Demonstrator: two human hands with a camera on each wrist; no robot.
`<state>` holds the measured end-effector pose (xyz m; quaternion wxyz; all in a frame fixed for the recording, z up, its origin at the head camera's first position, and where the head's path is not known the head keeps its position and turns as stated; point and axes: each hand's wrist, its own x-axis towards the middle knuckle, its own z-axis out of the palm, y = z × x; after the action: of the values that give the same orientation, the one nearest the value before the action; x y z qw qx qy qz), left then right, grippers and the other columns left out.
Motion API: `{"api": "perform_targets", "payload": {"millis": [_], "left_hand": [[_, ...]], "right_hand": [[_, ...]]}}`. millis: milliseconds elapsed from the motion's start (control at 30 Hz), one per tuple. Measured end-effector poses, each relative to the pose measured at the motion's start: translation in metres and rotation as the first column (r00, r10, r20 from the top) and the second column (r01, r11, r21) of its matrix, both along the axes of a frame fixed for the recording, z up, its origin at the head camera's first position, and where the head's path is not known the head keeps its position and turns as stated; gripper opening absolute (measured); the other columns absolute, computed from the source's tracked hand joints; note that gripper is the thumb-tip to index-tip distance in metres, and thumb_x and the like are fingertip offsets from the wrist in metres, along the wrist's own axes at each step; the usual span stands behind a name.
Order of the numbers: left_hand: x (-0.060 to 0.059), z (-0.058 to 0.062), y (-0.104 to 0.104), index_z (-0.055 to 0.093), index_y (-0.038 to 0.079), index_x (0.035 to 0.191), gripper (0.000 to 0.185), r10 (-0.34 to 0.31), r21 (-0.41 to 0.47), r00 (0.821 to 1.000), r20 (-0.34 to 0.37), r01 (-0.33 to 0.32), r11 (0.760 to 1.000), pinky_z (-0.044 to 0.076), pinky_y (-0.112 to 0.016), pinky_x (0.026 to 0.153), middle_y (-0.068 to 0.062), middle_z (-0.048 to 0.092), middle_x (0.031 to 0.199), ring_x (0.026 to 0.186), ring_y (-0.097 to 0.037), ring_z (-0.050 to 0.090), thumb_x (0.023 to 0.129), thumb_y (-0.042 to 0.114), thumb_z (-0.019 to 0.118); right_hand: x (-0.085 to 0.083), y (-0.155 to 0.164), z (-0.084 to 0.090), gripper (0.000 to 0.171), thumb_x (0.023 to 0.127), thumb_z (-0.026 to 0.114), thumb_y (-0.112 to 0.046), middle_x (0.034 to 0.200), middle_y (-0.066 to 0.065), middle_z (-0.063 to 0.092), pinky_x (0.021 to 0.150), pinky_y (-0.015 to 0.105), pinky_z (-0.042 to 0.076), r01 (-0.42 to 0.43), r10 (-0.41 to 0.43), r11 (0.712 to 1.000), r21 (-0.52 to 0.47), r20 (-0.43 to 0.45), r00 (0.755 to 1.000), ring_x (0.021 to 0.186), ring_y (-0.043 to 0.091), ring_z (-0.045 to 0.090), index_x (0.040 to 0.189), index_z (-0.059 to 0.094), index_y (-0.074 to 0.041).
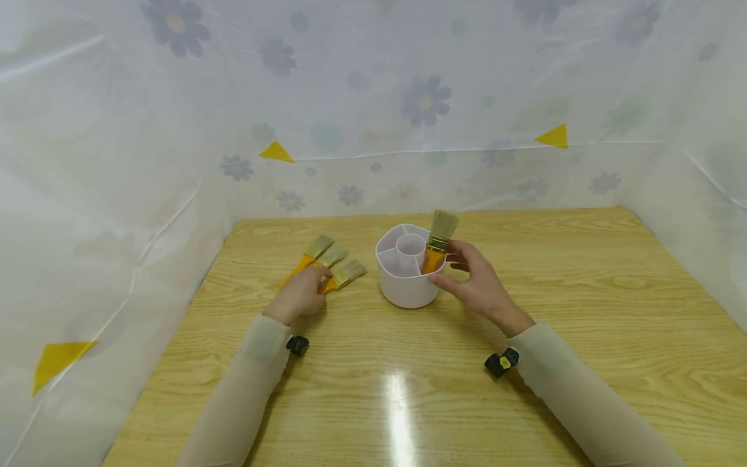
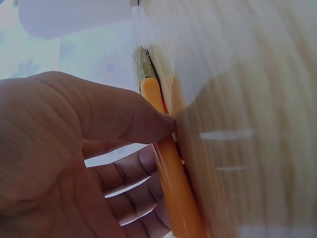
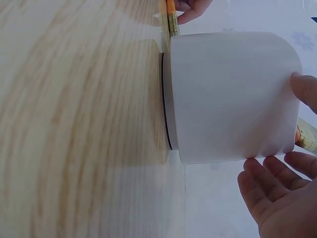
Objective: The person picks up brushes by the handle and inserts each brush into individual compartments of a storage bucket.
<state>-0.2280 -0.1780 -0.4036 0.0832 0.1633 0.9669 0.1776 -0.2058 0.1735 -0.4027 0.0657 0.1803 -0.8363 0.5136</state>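
A white round organizer (image 1: 403, 293) with several compartments stands on the table. One paintbrush (image 1: 444, 226) stands in its right compartment, bristles up and orange handle down. My right hand (image 1: 481, 285) holds the organizer's right side, thumb at the rim and fingertips against the wall, as the right wrist view also shows. To the left, three flat paintbrushes lie fanned out, bristles pointing away. My left hand (image 1: 299, 295) is over their handles. In the left wrist view its thumb and fingers pinch the orange handle of a paintbrush (image 2: 181, 193); the head view hides which one.
The wood-grain table (image 1: 373, 363) runs up to a flower-printed sheet (image 1: 356, 123) at the back, with more sheeting at both sides. Yellow triangles (image 1: 277, 152) mark the sheets. Black wrist cameras (image 1: 297, 345) sit at both cuffs.
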Motion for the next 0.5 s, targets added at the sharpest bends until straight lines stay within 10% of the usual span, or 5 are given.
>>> {"api": "perform_targets", "payload": {"millis": [500], "left_hand": [[0.000,0.000,-0.001,0.056,0.002,0.130,0.043,-0.003,0.006,1.000,0.000,0.003,1.000,0.047,-0.041,0.080,-0.014,0.061,0.120,0.091,-0.024,0.057,0.087,-0.002,0.054]], "right_hand": [[0.018,-0.011,0.030,0.069,0.085,0.073,-0.017,0.137,0.018,0.045,0.101,0.054,0.037,-0.028,0.028,1.000,0.014,0.023,0.999,0.120,0.034,0.048,0.142,0.039,0.000]]}}
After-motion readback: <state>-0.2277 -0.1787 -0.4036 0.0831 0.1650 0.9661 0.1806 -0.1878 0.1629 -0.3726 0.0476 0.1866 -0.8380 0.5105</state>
